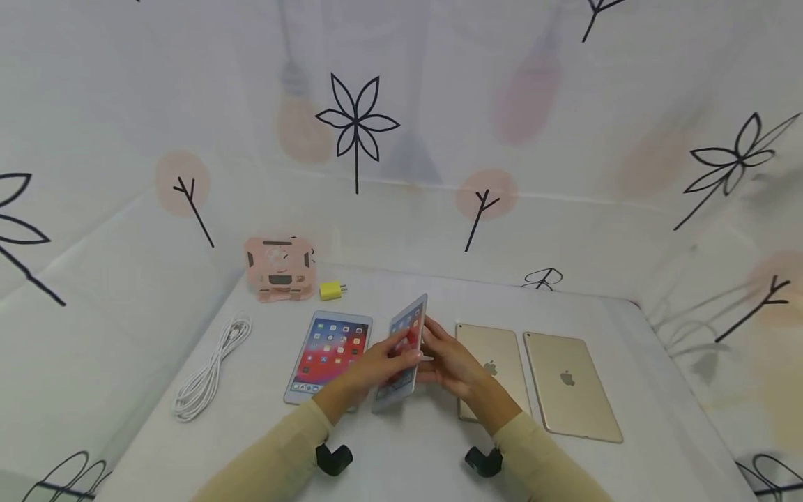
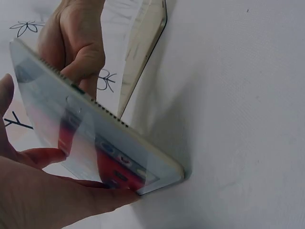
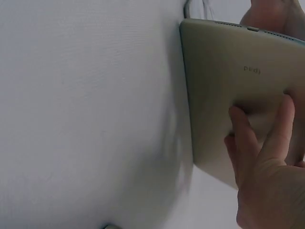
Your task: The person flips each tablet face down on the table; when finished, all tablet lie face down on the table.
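Note:
A gold-backed tablet (image 1: pixel 408 321) stands tilted on edge at the table's middle, its lit screen turned left. My left hand (image 1: pixel 379 362) lies on the screen side, its extended fingers touching the glass, as the left wrist view also shows. From the other side my right hand (image 1: pixel 454 359) grips the tablet, with spread fingers (image 3: pixel 243 129) against its gold back; where its thumb lies I cannot tell. Left of the hands, a second tablet (image 1: pixel 332 348) lies face up, also lit. Two more tablets lie face down on the right, one (image 1: pixel 486 341) partly behind my right forearm, the other (image 1: pixel 574 380) beyond it.
A coiled white cable (image 1: pixel 207 380) lies along the table's left side. At the back left stand a pink tablet case or stand (image 1: pixel 282 268) and a yellow plug adapter (image 1: pixel 330 290). Patterned white cloth (image 1: pixel 401 230) hangs around the white table (image 1: pixel 389 464).

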A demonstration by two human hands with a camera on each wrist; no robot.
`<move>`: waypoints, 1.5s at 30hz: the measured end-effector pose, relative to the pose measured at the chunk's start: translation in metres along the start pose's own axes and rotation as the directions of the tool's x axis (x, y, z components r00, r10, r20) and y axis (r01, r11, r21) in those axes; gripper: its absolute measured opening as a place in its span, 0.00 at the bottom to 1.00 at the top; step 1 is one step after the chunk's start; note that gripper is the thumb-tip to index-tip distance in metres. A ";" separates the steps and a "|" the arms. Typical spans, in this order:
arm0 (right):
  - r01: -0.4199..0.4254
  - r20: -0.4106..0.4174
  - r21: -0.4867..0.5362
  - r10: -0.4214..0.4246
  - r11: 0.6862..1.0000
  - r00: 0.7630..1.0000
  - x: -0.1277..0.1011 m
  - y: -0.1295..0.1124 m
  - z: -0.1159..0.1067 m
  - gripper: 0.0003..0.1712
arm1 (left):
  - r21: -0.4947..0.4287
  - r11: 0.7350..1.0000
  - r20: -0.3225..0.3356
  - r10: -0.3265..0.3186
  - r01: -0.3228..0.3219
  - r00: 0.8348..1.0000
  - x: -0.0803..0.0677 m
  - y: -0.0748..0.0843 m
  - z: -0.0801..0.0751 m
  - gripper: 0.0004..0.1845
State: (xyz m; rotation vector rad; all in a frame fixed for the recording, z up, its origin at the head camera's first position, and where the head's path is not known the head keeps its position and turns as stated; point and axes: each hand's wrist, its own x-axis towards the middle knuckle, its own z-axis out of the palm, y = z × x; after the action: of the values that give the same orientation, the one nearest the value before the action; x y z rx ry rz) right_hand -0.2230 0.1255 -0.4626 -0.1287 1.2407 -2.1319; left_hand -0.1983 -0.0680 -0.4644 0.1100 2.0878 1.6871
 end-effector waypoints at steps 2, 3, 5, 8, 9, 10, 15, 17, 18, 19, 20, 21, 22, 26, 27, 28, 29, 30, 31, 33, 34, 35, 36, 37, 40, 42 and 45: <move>0.015 -0.024 -0.007 -0.015 1.000 1.000 -0.001 0.000 0.003 0.33 | 0.021 1.000 -0.005 0.021 -0.021 1.000 -0.001 0.001 0.003 0.44; 0.023 -0.039 -0.008 -0.023 1.000 0.999 -0.002 0.000 0.004 0.33 | 0.025 0.999 -0.005 0.038 -0.037 0.999 -0.001 0.002 0.004 0.43; 0.035 -0.079 -0.026 -0.037 0.999 0.996 -0.004 -0.001 0.006 0.33 | 0.017 0.998 -0.003 0.068 -0.068 0.998 -0.003 0.004 0.005 0.41; 0.049 -0.126 -0.080 -0.059 0.996 0.990 -0.008 -0.003 0.010 0.34 | -0.016 0.990 -0.014 0.138 -0.138 0.990 -0.004 0.007 0.005 0.37; 0.051 -0.142 -0.105 -0.066 0.993 0.988 -0.009 -0.004 0.012 0.34 | -0.028 0.987 -0.020 0.155 -0.156 0.988 -0.005 0.008 0.004 0.36; 0.056 -0.151 -0.128 -0.075 0.990 0.986 -0.010 -0.005 0.013 0.35 | -0.036 0.985 -0.027 0.171 -0.171 0.985 -0.005 0.009 0.003 0.35; 0.088 -0.180 -0.218 -0.129 0.972 0.975 -0.013 -0.006 0.015 0.37 | -0.087 0.975 -0.073 0.198 -0.204 0.977 -0.002 0.009 0.002 0.33; 0.100 -0.190 -0.254 -0.152 0.962 0.970 -0.013 -0.006 0.014 0.37 | -0.142 0.963 -0.105 0.217 -0.230 0.971 0.000 0.008 0.001 0.32; 0.107 -0.199 -0.270 -0.164 0.957 0.966 -0.013 -0.005 0.014 0.37 | -0.169 0.954 -0.126 0.229 -0.248 0.965 0.001 0.008 0.001 0.31; 0.117 -0.208 -0.281 -0.180 0.953 0.961 -0.012 -0.005 0.012 0.37 | -0.192 0.945 -0.149 0.239 -0.265 0.960 0.001 0.008 0.001 0.30; 0.126 -0.224 -0.291 -0.196 0.948 0.955 -0.011 -0.005 0.010 0.36 | -0.209 0.936 -0.170 0.253 -0.285 0.953 0.002 0.007 0.001 0.30; 0.132 -0.244 -0.297 -0.209 0.946 0.947 -0.010 -0.006 0.008 0.35 | -0.224 0.926 -0.189 0.264 -0.304 0.946 0.004 0.006 0.001 0.29; 0.132 -0.277 -0.299 -0.219 0.945 0.936 -0.009 -0.006 0.005 0.33 | -0.242 0.915 -0.210 0.276 -0.324 0.938 0.004 0.006 0.001 0.28; 0.100 -0.402 -0.266 -0.204 0.959 0.893 -0.003 -0.008 -0.011 0.30 | -0.294 0.888 -0.280 0.274 -0.354 0.920 0.002 0.007 0.000 0.27; 0.091 -0.419 -0.251 -0.193 0.964 0.887 -0.002 -0.008 -0.014 0.30 | -0.306 0.882 -0.297 0.269 -0.358 0.916 0.002 0.007 -0.001 0.27; 0.082 -0.430 -0.239 -0.181 0.968 0.885 -0.001 -0.007 -0.017 0.31 | -0.312 0.878 -0.314 0.265 -0.362 0.912 0.002 0.006 -0.002 0.27; 0.075 -0.431 -0.229 -0.170 0.971 0.886 -0.001 -0.007 -0.019 0.31 | -0.316 0.879 -0.324 0.255 -0.358 0.911 0.002 0.005 -0.003 0.27; 0.073 -0.428 -0.221 -0.164 0.973 0.889 -0.001 -0.006 -0.021 0.32 | -0.315 0.881 -0.332 0.245 -0.352 0.911 0.005 0.001 -0.005 0.27; 0.073 -0.430 -0.214 -0.160 0.974 0.889 -0.001 -0.006 -0.023 0.32 | -0.315 0.886 -0.333 0.234 -0.341 0.913 0.006 -0.001 -0.006 0.27; 0.073 -0.434 -0.215 -0.162 0.974 0.886 -0.003 -0.005 -0.025 0.32 | -0.333 0.894 -0.309 0.198 -0.301 0.930 0.006 -0.004 -0.009 0.28; 0.066 -0.440 -0.228 -0.163 0.971 0.883 -0.003 -0.005 -0.026 0.33 | -0.341 0.899 -0.289 0.179 -0.276 0.941 0.007 -0.006 -0.010 0.30; 0.063 -0.450 -0.240 -0.168 0.969 0.877 -0.004 -0.005 -0.026 0.33 | -0.345 0.905 -0.270 0.158 -0.249 0.950 0.007 -0.007 -0.012 0.31; 0.061 -0.458 -0.255 -0.176 0.965 0.871 -0.005 -0.005 -0.027 0.33 | -0.345 0.912 -0.253 0.137 -0.221 0.958 0.008 -0.008 -0.014 0.33; 0.057 -0.468 -0.272 -0.183 0.961 0.864 -0.005 -0.004 -0.028 0.34 | -0.337 0.921 -0.238 0.119 -0.196 0.964 0.008 -0.009 -0.015 0.34; 0.043 -0.490 -0.315 -0.201 0.948 0.848 -0.005 -0.002 -0.031 0.34 | -0.280 0.951 -0.211 0.071 -0.130 0.975 0.011 -0.011 -0.019 0.38; 0.030 -0.495 -0.331 -0.201 0.943 0.845 -0.005 0.000 -0.032 0.34 | -0.230 0.969 -0.208 0.042 -0.090 0.977 0.011 -0.011 -0.021 0.37; -0.002 -0.498 -0.362 -0.192 0.932 0.845 -0.005 0.003 -0.035 0.34 | -0.158 0.986 -0.200 0.017 -0.049 0.980 0.009 -0.012 -0.023 0.33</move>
State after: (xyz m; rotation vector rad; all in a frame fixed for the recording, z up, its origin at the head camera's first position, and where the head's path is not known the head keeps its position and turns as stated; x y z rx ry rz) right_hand -0.2311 0.1533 -0.4829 0.2730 1.9735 -2.0766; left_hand -0.2123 -0.0890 -0.4752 -0.0788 2.0865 1.9517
